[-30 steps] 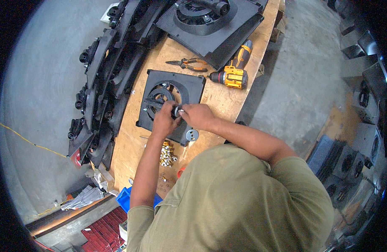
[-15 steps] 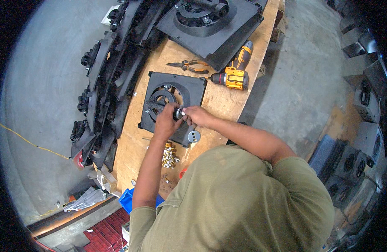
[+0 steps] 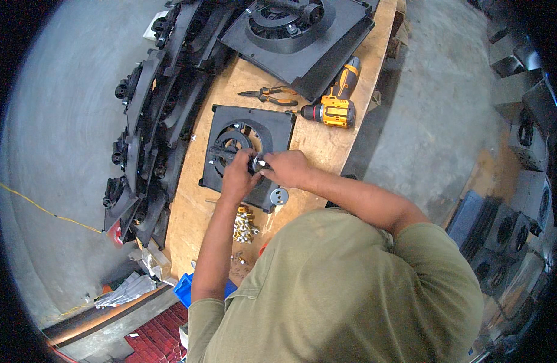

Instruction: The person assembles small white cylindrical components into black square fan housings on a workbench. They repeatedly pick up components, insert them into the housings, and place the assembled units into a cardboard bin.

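Both hands closed together over the middle of the black square fan frame (image 3: 245, 154), left hand (image 3: 238, 176) and right hand (image 3: 285, 167) pinching a small silvery fitting (image 3: 256, 163) between fingertips, same grip as a second ago, only turned a little on the hub — probably still being seated or twisted on, not done. Just below the right hand, a grey round disc (image 3: 279, 196); below the left, loose brass and silver screws (image 3: 244, 224); beyond the fingers, pliers (image 3: 269, 95) and a yellow drill (image 3: 334, 104) untouched on the wooden bench (image 3: 317, 145).

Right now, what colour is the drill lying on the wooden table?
The drill is yellow and black, with an orange grip; the head view shows it best.
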Motion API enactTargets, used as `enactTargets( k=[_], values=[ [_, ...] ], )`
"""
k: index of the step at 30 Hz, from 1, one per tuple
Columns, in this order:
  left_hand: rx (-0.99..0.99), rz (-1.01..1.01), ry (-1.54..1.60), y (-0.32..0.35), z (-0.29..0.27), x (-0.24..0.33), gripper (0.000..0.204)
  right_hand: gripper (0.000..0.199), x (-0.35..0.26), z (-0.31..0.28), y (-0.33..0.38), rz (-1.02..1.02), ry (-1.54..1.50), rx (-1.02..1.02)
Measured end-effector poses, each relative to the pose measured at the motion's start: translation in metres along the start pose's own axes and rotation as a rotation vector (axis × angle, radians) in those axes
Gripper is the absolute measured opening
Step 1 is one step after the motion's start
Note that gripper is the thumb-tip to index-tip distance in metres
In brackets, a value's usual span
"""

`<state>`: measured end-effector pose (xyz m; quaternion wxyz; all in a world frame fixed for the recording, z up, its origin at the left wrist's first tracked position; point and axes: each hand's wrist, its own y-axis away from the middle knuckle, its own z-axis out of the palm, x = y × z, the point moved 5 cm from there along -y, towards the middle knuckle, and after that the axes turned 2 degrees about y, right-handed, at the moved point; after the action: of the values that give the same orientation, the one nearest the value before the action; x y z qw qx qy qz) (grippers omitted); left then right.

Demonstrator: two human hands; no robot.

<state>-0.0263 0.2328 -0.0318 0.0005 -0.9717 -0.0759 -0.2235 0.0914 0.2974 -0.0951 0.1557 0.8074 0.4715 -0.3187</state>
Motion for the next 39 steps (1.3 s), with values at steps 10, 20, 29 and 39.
enactTargets(
  k=[10,20,29,39],
  values=[
    [-0.001,-0.023,0.001,-0.002,0.002,-0.003,0.057,0.041,0.012,0.005,-0.01,0.352,-0.745,-0.279],
    [-0.003,-0.056,-0.018,0.001,0.003,-0.006,0.057,0.037,0.015,0.012,-0.016,0.247,-0.549,-0.067],
    [0.006,-0.012,-0.025,0.0,0.002,-0.003,0.055,0.038,-0.003,-0.004,-0.001,0.088,-0.155,0.1],
    [-0.011,0.027,-0.012,-0.001,0.0,0.0,0.058,0.04,0.024,0.012,-0.014,0.285,-0.682,-0.14]
  ],
)
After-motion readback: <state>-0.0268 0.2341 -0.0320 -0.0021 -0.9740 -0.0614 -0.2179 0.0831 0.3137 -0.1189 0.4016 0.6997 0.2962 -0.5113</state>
